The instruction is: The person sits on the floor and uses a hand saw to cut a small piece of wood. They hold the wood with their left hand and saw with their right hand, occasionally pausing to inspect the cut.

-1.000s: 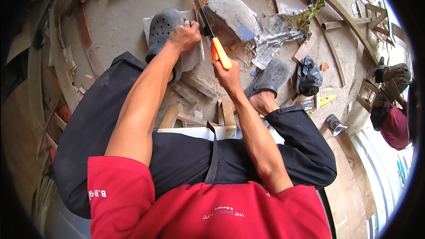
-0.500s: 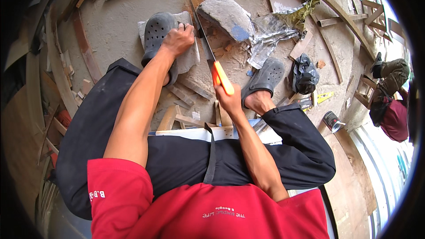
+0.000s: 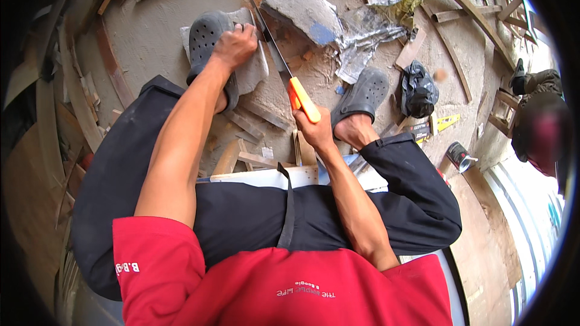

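My right hand [image 3: 315, 125] is closed round the orange handle of a handsaw [image 3: 307, 102]. Its dark blade slants away to the far left, passing just right of my left hand [image 3: 237, 46]. The left fingers are curled tight at the edge of a pale grey slab [image 3: 255, 71]; whatever they grip is mostly hidden. On that slab rests my left foot in a grey clog [image 3: 208, 37]. A larger rough grey block [image 3: 300, 12], with a blue patch, lies on the blade's other side.
Crumpled silver sheeting [image 3: 368, 36] lies beside the block. My right clog [image 3: 364, 93] stands near a black plastic bag [image 3: 418, 90]. Wood offcuts [image 3: 260, 118] litter the floor before me. An open can [image 3: 459, 156] is at the right; another person [image 3: 541, 121] is beyond.
The saw has drawn back slightly toward me, my right hand still on its handle. My left hand keeps its place by the slab. The whole view has shifted a little.
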The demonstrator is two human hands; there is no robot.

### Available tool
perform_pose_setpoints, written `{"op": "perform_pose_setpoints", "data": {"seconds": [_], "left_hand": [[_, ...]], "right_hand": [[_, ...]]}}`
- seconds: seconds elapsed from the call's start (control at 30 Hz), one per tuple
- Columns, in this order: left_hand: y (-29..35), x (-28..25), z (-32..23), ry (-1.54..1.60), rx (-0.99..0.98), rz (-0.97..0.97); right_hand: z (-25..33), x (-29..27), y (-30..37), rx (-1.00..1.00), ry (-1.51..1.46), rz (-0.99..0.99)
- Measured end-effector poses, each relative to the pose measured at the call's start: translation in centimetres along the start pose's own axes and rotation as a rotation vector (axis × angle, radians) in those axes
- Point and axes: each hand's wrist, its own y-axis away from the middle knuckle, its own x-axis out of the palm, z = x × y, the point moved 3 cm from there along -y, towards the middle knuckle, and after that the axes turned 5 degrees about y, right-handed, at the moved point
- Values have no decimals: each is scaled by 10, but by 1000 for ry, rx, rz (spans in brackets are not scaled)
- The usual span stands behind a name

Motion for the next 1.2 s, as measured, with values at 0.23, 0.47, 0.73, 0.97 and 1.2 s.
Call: {"op": "perform_pose_setpoints", "data": {"seconds": [0.23,0.47,0.73,0.97,1.2], "left_hand": [[-5,2,0,-68,-22,81],[-1,0,2,-39,-21,2],[2,1,4,-34,-28,-16],[1,3,3,8,-32,-16],[-12,1,-2,49,-30,35]], "right_hand": [[0,1,-39,-32,11,11],[12,-4,-9,-166,109,1],[12,-8,-9,-157,123,13],[7,9,-29,-106,37,-10],[14,16,-65,-33,-2,-59]]}}
